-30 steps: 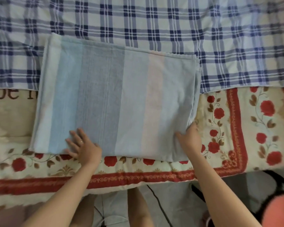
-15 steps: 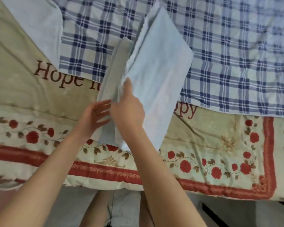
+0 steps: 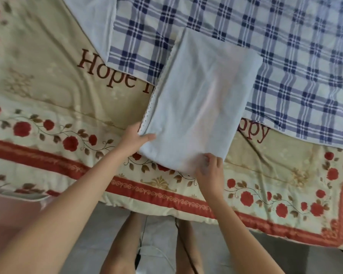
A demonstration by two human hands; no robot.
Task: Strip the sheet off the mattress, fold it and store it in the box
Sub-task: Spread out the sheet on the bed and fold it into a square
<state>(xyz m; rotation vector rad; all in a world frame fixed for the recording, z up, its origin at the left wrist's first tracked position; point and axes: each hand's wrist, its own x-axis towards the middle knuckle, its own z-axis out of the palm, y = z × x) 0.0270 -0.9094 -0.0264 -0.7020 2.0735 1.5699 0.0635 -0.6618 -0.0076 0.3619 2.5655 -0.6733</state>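
A pale blue sheet [image 3: 198, 99], folded into a narrow rectangle, lies tilted on the bed with its far end over a blue plaid cloth [image 3: 285, 46]. My left hand [image 3: 135, 138] grips the sheet's near left corner, thumb on top, fingers under the edge. My right hand [image 3: 209, 171] pinches the near right corner with curled fingers. No box is in view.
The bed carries a cream quilt [image 3: 48, 86] with red roses, a red border and the word "Hope". A plain pale cloth [image 3: 91, 18] lies at the upper left. My legs and a dark cable [image 3: 141, 244] show on the grey floor below the bed edge.
The wide folded sheet was lifted and folded over in half toward the left. It now lies flat as a narrower rectangle, and both hands have moved to its near corners.
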